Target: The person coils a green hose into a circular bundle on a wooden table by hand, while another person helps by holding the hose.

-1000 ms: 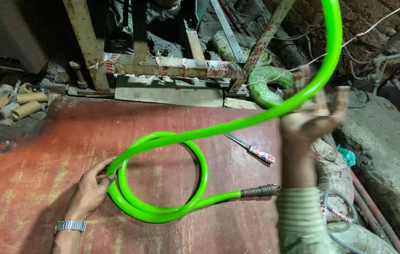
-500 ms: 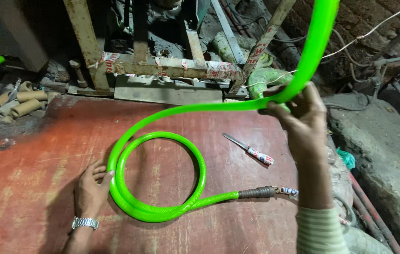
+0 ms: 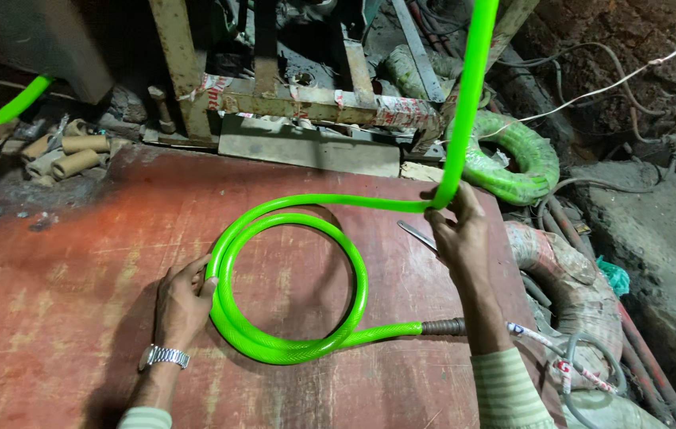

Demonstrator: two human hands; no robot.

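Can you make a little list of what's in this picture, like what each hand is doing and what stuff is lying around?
left hand: presses the left side of the coil, wears a metal wristwatch
right hand: grips the green hose where it bends upward
hose shape: looped flat on the red board, the rest rises out of view
hose end: dark metal fitting lies on the board
behind: rusty metal frame, second green hose coil
far left: cardboard tubes
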